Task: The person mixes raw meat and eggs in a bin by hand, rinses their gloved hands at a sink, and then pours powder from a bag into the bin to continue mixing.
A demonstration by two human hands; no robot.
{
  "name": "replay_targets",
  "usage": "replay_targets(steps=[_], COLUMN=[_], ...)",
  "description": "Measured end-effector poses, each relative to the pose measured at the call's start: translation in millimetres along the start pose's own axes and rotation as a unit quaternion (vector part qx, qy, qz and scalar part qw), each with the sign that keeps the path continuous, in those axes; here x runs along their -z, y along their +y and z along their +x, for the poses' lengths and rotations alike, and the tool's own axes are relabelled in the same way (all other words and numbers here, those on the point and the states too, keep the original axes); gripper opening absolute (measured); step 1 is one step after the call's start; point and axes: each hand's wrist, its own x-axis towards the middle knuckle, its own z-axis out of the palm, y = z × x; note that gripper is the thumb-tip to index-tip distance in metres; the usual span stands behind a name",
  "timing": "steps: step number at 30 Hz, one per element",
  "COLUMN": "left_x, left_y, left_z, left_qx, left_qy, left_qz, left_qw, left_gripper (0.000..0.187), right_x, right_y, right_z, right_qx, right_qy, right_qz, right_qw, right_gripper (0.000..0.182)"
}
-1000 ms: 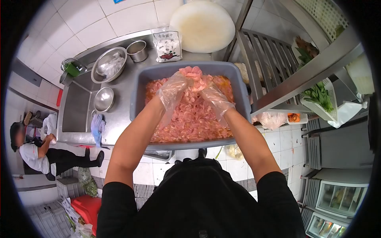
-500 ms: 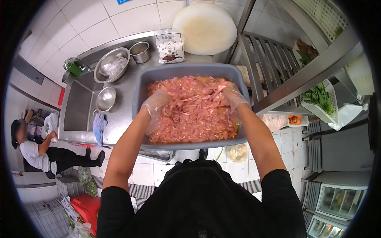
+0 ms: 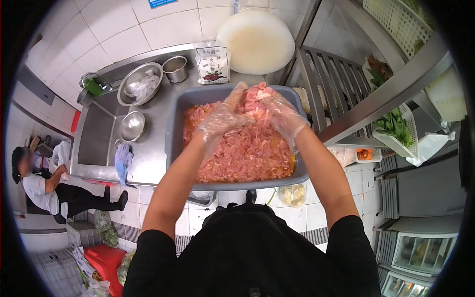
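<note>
A large grey tub (image 3: pixel 170 143) stands on the steel counter, filled with thin slices of raw pink meat (image 3: pixel 237 161) in a yellowish liquid. Both of my hands wear clear plastic gloves. Over the far part of the tub, my right hand (image 3: pixel 283 113) is curled around a raised clump of meat slices. My left hand (image 3: pixel 225 116) faces it from the left, fingers stretched out and spread, close against the clump. Where the left fingers touch the meat is partly hidden.
A steel sink (image 3: pixel 96 133) lies to the left, beside metal bowls (image 3: pixel 132 125) and a blue cloth (image 3: pixel 123 161). A printed bag (image 3: pixel 213 62) and a round white board (image 3: pixel 256 43) stand behind the tub. Steel shelving (image 3: pixel 376 104) rises at right. A co-worker (image 3: pixel 47 185) stands far left.
Both hands have moved from the tub's two sides toward its far middle, closer together. A clump of meat is now lifted between them, gripped by the right hand.
</note>
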Motion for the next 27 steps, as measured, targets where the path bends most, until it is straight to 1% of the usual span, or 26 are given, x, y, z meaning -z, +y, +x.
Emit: replay_targets(steps=[1, 3, 4, 5, 6, 7, 8, 9, 10, 11, 12, 13, 14, 15, 16, 17, 18, 19, 20, 21, 22, 23, 24, 25, 26, 27], left_x=[-9.0, -19.1, -21.1, -21.1, -20.1, -19.3, -24.0, -32.8, -38.6, -37.6, -35.9, -35.2, -37.4, -37.9, -34.0, -28.3, -22.2, -12.8, 0.4, 12.6, 20.6, 28.0, 38.6, 47.4, 58.5, 60.8], left_y=[10.9, 6.3, -0.2, -13.8, -27.8, -30.4, -32.7, -35.0, -33.2, -17.9, -2.2, 9.2, -2.3, -22.2, -34.2, -36.0, -37.4, -39.2, -58.3, -90.3, -107.7, -85.1, -61.7, -40.1, -38.8, -33.0], left_z=[1.5, 10.8, 16.1, 19.3, 21.2, 20.1, 14.7, 3.9, -6.0, -14.5, -22.4, -26.9, -29.4, -32.9, -36.6, -44.4, -54.3, -61.3, -64.6, -68.5, -69.4, -72.4, -79.2, -82.8, -74.4, -68.7], left_qx=[0.032, 0.039, 0.046, 0.046, 0.085, 0.124, 0.125, 0.079, 0.031, 0.031, 0.059, 0.087, 0.087, 0.092, 0.094, 0.095, 0.081, 0.066, 0.067, 0.036, 0.002, 0.002, 0.141, 0.271, 0.346, 0.346], left_qy=[0.015, 0.007, -0.003, -0.002, -0.01, -0.02, -0.02, 0.011, 0.042, 0.039, -0.001, -0.04, -0.043, -0.04, -0.034, -0.034, -0.024, -0.013, -0.012, -0.029, -0.045, -0.047, -0.045, -0.04, -0.082, -0.083], left_qz=[-0.156, -0.16, -0.163, -0.163, -0.039, 0.084, 0.084, 0.118, 0.151, 0.152, 0.057, -0.038, -0.038, 0.103, 0.243, 0.244, 0.25, 0.255, 0.256, 0.32, 0.383, 0.383, 0.16, -0.074, -0.076, -0.076], left_qw=[0.987, 0.986, 0.986, 0.986, 0.996, 0.988, 0.988, 0.99, 0.987, 0.987, 0.997, 0.995, 0.995, 0.99, 0.965, 0.964, 0.965, 0.965, 0.964, 0.946, 0.922, 0.922, 0.976, 0.959, 0.931, 0.932], left_gripper=[0.067, 0.063, 0.06, 0.06, 0.055, 0.051, 0.051, 0.043, 0.037, 0.037, 0.039, 0.041, 0.041, 0.035, 0.03, 0.03, 0.031, 0.032, 0.032, 0.032, 0.032, 0.032, 0.032, 0.033, 0.039, 0.039], right_x=[-4.3, -6.8, -0.2, 1.7, 4.5, 2.8, -11.2, -1.5, 15.7, 21.7, 28.8, 30.5, 31.9, 33.2, 35.3, 40.0, 59.7, 93.7, 116.9, 125.6, 131.4, 130.4, 127.9, 117.1, 103.0, 89.5], right_y=[3.7, 16.1, 41.8, 43.2, 44.6, 44.2, 39.1, 44.9, 54.1, 56.9, 60.4, 59.8, 58.5, 55.4, 49.9, 45.9, 45.2, 46.8, 44.3, 37.0, 27.4, 20.7, 19.4, 15.6, 9.6, 2.0], right_z=[1.1, 7.0, 32.7, 36.1, 38.3, 36.8, 29.5, 34.0, 42.7, 44.2, 43.4, 39.0, 35.4, 32.8, 32.0, 32.1, 37.5, 49.2, 57.2, 58.4, 60.0, 57.9, 54.8, 49.1, 42.3, 36.2], right_qx=[0.0, -0.018, 0.007, 0.007, 0.01, 0.012, -0.076, -0.077, -0.022, 0.034, 0.032, 0.006, -0.019, -0.02, -0.057, -0.095, -0.095, -0.017, 0.06, 0.057, -0.004, -0.065, -0.067, -0.085, -0.102, -0.117], right_qy=[-0.003, -0.031, 0.071, 0.07, 0.069, 0.067, 0.122, 0.122, 0.125, 0.126, 0.128, 0.171, 0.213, 0.214, 0.25, 0.284, 0.282, 0.279, 0.271, 0.271, 0.248, 0.224, 0.225, 0.18, 0.134, 0.086], right_qz=[-0.001, -0.055, -0.085, -0.086, -0.205, -0.322, -0.322, -0.321, -0.481, -0.624, -0.623, -0.556, -0.485, -0.485, -0.426, -0.363, -0.363, -0.473, -0.573, -0.573, -0.56, -0.545, -0.544, -0.47, -0.39, -0.307], right_qw=[1.0, 0.998, 0.994, 0.994, 0.976, 0.944, 0.936, 0.936, 0.867, 0.77, 0.771, 0.813, 0.848, 0.848, 0.868, 0.882, 0.883, 0.836, 0.771, 0.771, 0.79, 0.806, 0.806, 0.86, 0.905, 0.94], right_gripper=[0.053, 0.053, 0.047, 0.047, 0.044, 0.041, 0.033, 0.033, 0.034, 0.035, 0.035, 0.037, 0.039, 0.039, 0.037, 0.036, 0.036, 0.036, 0.036, 0.036, 0.036, 0.035, 0.035, 0.033, 0.031, 0.029])
